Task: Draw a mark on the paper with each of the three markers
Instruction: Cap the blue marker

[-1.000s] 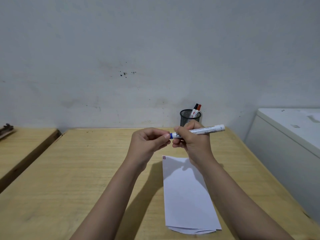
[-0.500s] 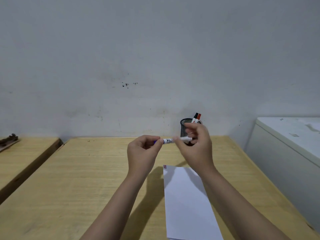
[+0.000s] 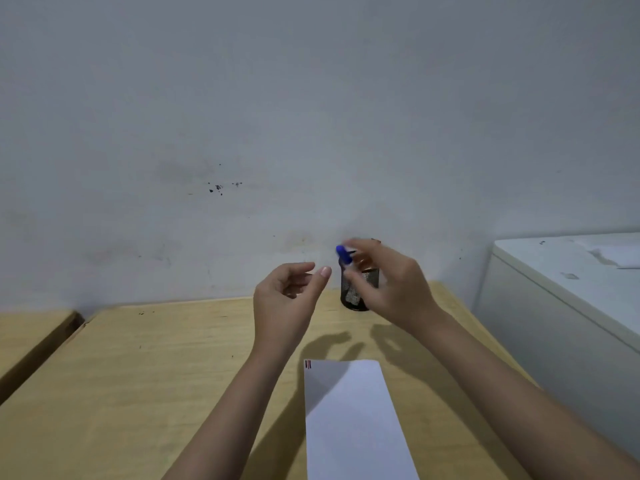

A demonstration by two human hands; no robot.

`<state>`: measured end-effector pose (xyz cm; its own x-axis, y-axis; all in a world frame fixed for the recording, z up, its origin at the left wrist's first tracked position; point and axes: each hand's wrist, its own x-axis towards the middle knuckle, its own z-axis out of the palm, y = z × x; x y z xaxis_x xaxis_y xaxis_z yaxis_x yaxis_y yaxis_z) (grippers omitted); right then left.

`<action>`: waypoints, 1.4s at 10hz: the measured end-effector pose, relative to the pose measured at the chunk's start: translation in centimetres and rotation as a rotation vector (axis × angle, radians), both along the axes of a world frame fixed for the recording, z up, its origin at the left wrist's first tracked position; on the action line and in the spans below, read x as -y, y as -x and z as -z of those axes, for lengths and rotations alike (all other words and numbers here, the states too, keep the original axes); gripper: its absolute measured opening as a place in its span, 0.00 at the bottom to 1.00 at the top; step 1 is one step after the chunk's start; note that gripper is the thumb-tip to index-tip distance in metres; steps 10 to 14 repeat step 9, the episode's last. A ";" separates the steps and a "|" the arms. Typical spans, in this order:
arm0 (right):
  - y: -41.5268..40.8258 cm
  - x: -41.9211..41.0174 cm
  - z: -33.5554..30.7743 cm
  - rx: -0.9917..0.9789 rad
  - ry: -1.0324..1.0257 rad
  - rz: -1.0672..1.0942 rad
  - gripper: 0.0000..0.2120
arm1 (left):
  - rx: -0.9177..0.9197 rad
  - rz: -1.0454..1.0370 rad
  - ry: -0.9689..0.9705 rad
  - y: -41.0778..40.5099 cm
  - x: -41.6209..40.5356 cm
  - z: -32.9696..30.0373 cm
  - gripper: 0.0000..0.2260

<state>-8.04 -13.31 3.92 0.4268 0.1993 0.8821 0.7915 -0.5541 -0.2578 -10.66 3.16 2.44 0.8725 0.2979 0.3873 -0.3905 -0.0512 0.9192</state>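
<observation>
My right hand holds the blue marker upright over the black mesh pen cup; its blue cap points up and the body is blurred and mostly hidden by my fingers. My left hand hovers just left of the cup, fingers loosely curled and holding nothing. The other markers in the cup are hidden behind my right hand. The white paper lies on the wooden table below my hands, with short red and dark marks at its top left corner.
A white cabinet stands to the right of the table. A second wooden table sits at the left across a narrow gap. The grey wall rises right behind the cup.
My left hand has let go of the marker and drawn back. My right hand has turned the marker upright and carried it to the cup. The view has tilted upward.
</observation>
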 end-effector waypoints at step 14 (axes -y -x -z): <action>-11.9 3.1 2.5 -0.641 -0.297 0.465 0.27 | -0.200 -0.003 -0.675 -12.5 5.3 3.8 0.13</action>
